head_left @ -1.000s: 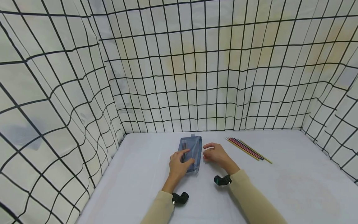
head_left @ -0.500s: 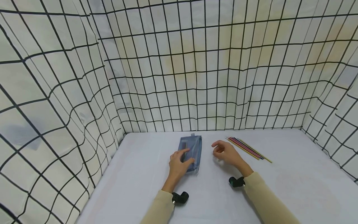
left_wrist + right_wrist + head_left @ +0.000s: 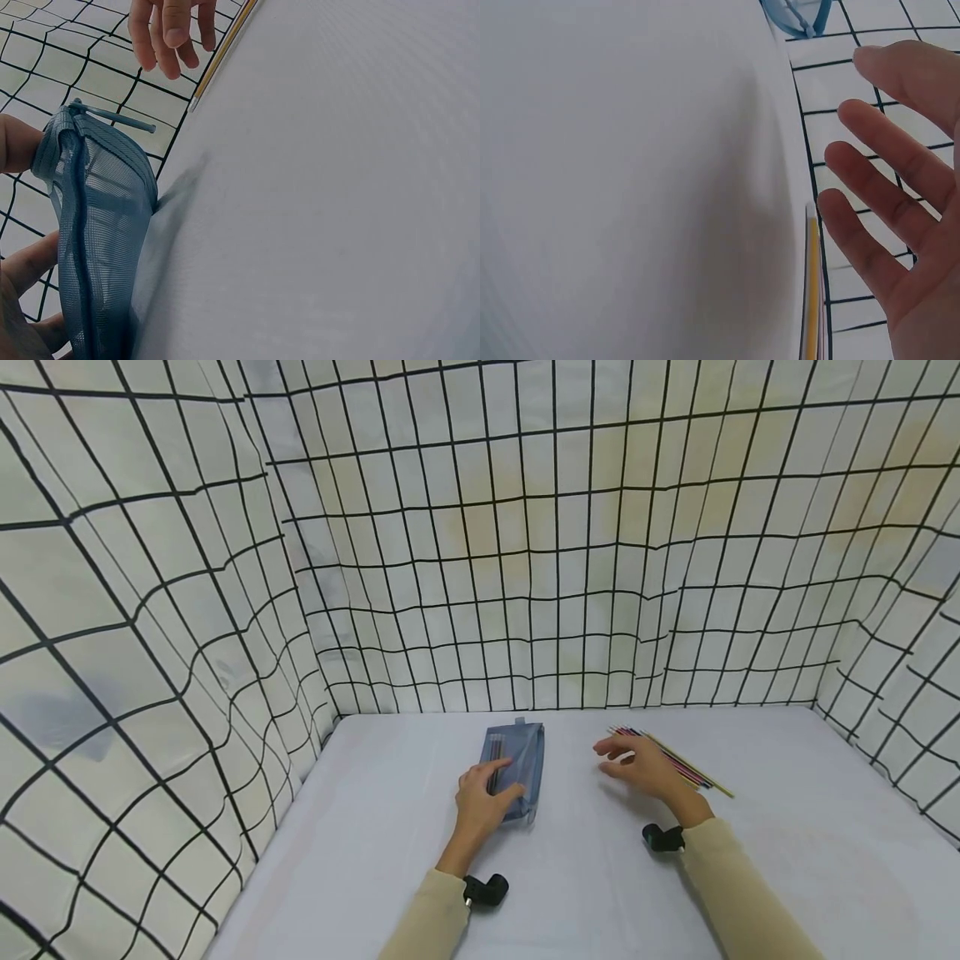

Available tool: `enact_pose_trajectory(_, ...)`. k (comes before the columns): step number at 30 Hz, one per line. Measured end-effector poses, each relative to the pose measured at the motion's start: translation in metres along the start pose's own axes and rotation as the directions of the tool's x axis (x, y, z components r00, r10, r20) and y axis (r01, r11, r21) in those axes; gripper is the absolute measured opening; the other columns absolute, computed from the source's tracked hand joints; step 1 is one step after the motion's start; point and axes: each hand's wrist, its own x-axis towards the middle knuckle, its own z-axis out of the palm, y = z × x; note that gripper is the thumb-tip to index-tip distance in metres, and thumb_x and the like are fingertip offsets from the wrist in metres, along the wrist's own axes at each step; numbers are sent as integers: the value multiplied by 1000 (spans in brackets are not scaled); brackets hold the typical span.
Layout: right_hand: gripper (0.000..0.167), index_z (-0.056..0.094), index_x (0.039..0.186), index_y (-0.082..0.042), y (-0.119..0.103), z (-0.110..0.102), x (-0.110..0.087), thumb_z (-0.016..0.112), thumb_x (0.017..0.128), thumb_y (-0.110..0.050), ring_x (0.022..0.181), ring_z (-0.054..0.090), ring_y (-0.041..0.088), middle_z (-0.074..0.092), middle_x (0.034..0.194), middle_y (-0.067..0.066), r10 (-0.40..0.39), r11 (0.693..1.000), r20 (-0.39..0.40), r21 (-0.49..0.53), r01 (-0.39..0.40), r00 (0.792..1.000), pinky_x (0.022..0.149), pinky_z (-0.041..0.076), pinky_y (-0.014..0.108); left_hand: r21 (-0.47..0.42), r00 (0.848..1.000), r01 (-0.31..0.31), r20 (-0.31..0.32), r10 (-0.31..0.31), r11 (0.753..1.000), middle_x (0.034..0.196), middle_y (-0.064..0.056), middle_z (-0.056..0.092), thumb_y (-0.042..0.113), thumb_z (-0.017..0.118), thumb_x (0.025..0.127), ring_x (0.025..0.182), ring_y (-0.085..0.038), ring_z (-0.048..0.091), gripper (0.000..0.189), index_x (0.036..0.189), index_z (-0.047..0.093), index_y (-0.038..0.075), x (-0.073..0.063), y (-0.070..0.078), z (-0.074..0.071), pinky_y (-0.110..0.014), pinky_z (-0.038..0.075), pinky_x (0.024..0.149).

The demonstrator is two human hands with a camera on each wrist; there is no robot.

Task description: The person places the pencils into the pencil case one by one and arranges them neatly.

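A blue see-through mesh pencil case (image 3: pixel 531 747) lies on the table, with several slim sticks (image 3: pixel 496 750) showing inside. My left hand (image 3: pixel 483 797) holds it, index finger and thumb spread across its upper side; in the left wrist view the mesh bunches beside the thumb (image 3: pixel 19 146). Over on the right, my right hand (image 3: pixel 648 768) hovers above the table with nothing in it, fingers apart. Behind and below it lie several thin, pencil-like coloured sticks (image 3: pixel 693 772), partly hidden by the hand. The right wrist view shows one yellow stick (image 3: pixel 812 285) with a pale tip.
Both hands are over a white-covered table (image 3: pixel 360 827). A black net (image 3: pixel 555 552) hangs in front of white sheeting at the back and on both sides. Each wrist wears a small black camera; the left one (image 3: pixel 487 890) sits near the tabletop.
My right hand has moved rightward from beside the pencil case to the loose sticks, its fingers spreading apart. The left hand and the case have stayed in place.
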Motion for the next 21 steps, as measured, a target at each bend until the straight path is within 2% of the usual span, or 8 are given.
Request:
enact_pose_trajectory(6,29,74,119,-4,11,-10,-1,75,90,-9,108,67,32,76,117,13,22,995,24,-94,-20,999,91,57,48,8,1000,0,2,0,1000,144,-12,56,40,72,81,140,-36,40,54,132,68,25,1,1,0,-68,26,113)
enact_pose_trajectory(11,35,72,125,-6,14,-19,-3,74,90,-9,108,68,34,76,116,13,29,986,11,-165,-27,1000,93,55,53,3,1000,3,1,-3,1000,144,-12,56,40,72,81,140,-36,40,53,132,68,26,0,0,0,-68,26,113)
enact_pose_trajectory(17,40,69,130,-9,16,-29,-5,73,90,-13,112,66,37,76,117,13,98,957,-7,-275,-96,995,93,52,54,-4,1000,14,7,-14,1000,146,-12,54,40,72,81,140,-35,39,53,133,68,27,-1,2,-1,-69,26,113)
enact_pose_trajectory(21,38,70,127,-7,18,-32,-7,72,91,-15,116,64,41,73,123,19,127,938,-29,-321,-129,992,95,50,57,2,1000,17,9,-17,1000,146,-12,54,40,72,82,140,-35,39,53,133,68,27,-2,3,-1,-68,26,113)
